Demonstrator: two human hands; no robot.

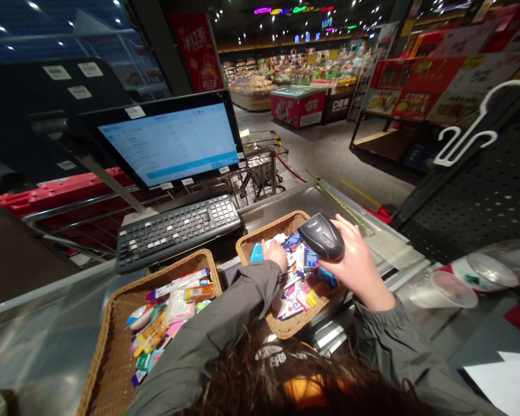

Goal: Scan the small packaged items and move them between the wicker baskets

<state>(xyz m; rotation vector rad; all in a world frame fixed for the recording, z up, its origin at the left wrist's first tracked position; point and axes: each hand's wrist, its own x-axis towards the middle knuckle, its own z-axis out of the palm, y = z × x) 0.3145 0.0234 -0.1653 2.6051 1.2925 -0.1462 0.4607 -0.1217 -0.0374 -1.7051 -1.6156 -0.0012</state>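
My right hand (356, 263) is wrapped round a black handheld scanner (321, 236), held over the right part of a wicker basket (286, 330). My left hand (275, 254) reaches into that basket's far left part, beside a bright blue item (256, 253); its fingers are bent down among the goods, and their tips are hidden. Small packets in blue, white and pink (301, 292) fill this basket. A larger wicker basket (101, 341) stands to the left, with an orange packet (199, 292) and several colourful items in it.
Behind the baskets are a black keyboard (177, 228) and a lit monitor (173, 141). A metal rail and a shopping cart (264, 153) stand beyond the counter. Plastic cups (446, 289) and white paper (505, 381) lie at the right, below a white hanger (468, 138).
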